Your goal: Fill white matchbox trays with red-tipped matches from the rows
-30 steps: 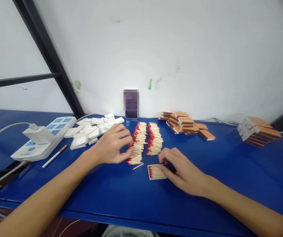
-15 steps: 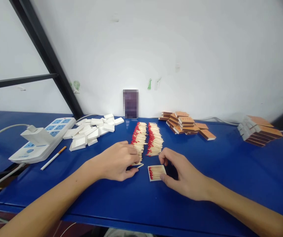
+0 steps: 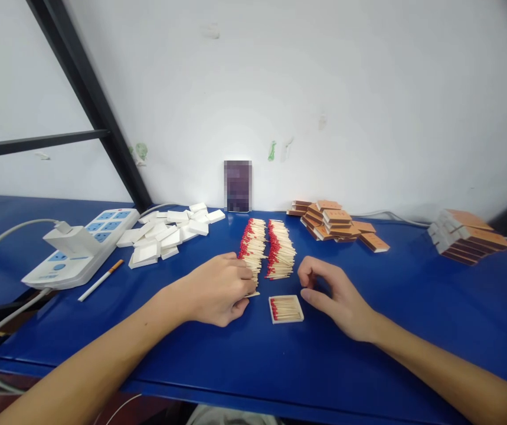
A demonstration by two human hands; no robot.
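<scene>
Two rows of red-tipped matches (image 3: 267,249) lie on the blue table (image 3: 412,307). My left hand (image 3: 218,288) is closed at the near end of the left row, pinching matches between thumb and fingers. A small open white tray (image 3: 285,309) filled with matches sits just right of it. My right hand (image 3: 335,294) rests beside the tray's right edge with curled fingers, apart from the tray and holding nothing that shows.
A heap of empty white trays (image 3: 164,231) lies at the back left, beside a white power strip (image 3: 76,248) with a plug and cable. A cigarette (image 3: 101,280) lies near it. Orange matchbox sleeves (image 3: 333,221) and a second stack (image 3: 468,236) sit at the right. A dark upright card (image 3: 237,185) leans on the wall.
My left hand came down from over the left row and closed on matches at its near end. My right hand let go of the tray and drew slightly right.
</scene>
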